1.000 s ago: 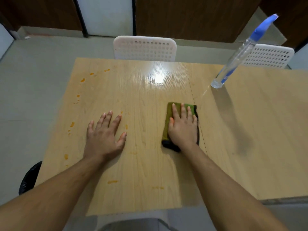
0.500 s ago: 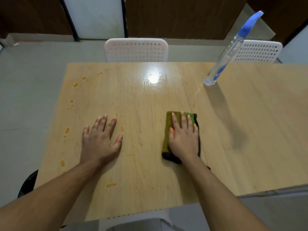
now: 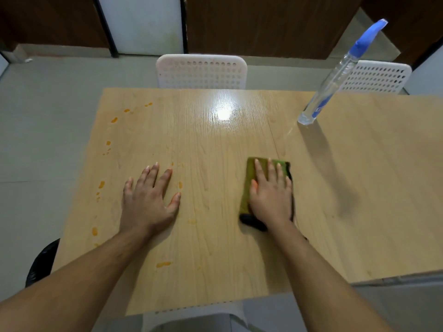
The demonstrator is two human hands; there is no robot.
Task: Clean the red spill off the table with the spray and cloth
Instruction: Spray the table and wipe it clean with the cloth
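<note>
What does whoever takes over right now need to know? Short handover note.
Left hand: flat on the light wooden table, holding nothing.
Right hand: pressing flat on the folded green cloth, mid-table.
Clear spray bottle with blue nozzle: upright, far right, untouched.
Done: nothing clearly wiped.
Left: orange-red spill drops dot the table's left side and near edge; spray, then wipe them.

One head-worn wide-angle camera looks forward and steeply down, close over the table (image 3: 215, 144), toward the far wall.
</note>
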